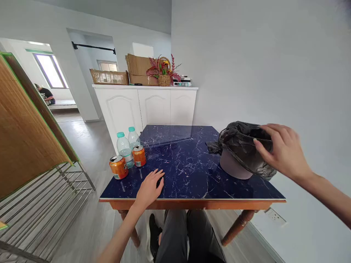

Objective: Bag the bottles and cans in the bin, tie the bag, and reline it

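Note:
A small round bin (236, 168) lined with a black plastic bag (241, 137) stands at the right side of a dark blue marble-patterned table (189, 164). My right hand (282, 149) grips the bag's rim on the bin's right side, fingers curled over it. My left hand (150, 187) rests flat on the table near its front edge, fingers spread, holding nothing. To the left of that hand stand two orange drink cans (119, 167) (139, 156) and two clear water bottles with teal caps (124, 147) (133, 137).
A white cabinet (153, 106) behind the table carries cardboard boxes and a flower basket (163, 73). A metal rack with a bamboo panel (33, 146) stands at the left. A wall runs along the right. A person sits in the far room (45, 94).

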`<state>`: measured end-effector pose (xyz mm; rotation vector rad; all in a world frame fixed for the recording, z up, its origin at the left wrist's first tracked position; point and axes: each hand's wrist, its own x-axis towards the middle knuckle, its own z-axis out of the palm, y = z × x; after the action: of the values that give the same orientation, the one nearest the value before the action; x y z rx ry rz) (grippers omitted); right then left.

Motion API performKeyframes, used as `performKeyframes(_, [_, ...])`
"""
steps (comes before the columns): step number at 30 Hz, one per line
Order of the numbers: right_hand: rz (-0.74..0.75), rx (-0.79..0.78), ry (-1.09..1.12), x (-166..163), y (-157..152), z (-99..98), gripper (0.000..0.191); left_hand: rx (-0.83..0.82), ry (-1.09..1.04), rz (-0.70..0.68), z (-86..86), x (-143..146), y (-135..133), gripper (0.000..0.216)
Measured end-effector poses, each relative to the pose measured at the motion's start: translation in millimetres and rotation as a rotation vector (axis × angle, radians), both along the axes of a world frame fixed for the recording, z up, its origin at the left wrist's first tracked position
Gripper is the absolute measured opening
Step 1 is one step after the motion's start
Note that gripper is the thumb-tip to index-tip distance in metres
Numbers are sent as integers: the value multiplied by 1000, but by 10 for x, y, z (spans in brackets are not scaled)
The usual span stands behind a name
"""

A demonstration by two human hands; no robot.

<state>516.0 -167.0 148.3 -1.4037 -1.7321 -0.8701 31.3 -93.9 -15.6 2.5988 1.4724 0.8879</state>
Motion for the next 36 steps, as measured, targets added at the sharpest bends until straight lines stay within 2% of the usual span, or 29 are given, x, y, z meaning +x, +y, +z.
performKeyframes(3, [-83,-114,86,264,161,11,67,-3,-9,6,7,-1,-18,40])
performKeyframes(6, [-38,-274,203,369,246,-18,60,-6,-14,7,8,0,-30,39])
performKeyframes(8, [-12,-346,216,365,266,-31,63,-7,-17,9,6,1,-33,39])
performKeyframes(13, [28,-289,145,229,297,-31,76,-2,-23,1,-3,3,-30,38])
performKeyframes(19, [225,-204,130,-300,317,9,62,11,-33,-5,11,4,-34,36])
performKeyframes(25, [496,-290,123,-1133,369,102,40,19,-32,-5,31,1,-44,35])
performKeyframes(29, [577,-323,129,-1595,444,154,33,8,-17,4,39,3,-48,36])
performKeyframes(33, [639,-290,145,-1792,460,175,25,-4,-9,4,49,5,-55,36])
performKeyframes(35, [657,-244,161,-1764,425,145,17,-6,-12,4,49,5,-53,36])
performKeyframes(36, [656,-210,184,-1716,403,104,22,-7,-13,3,48,6,-49,36])
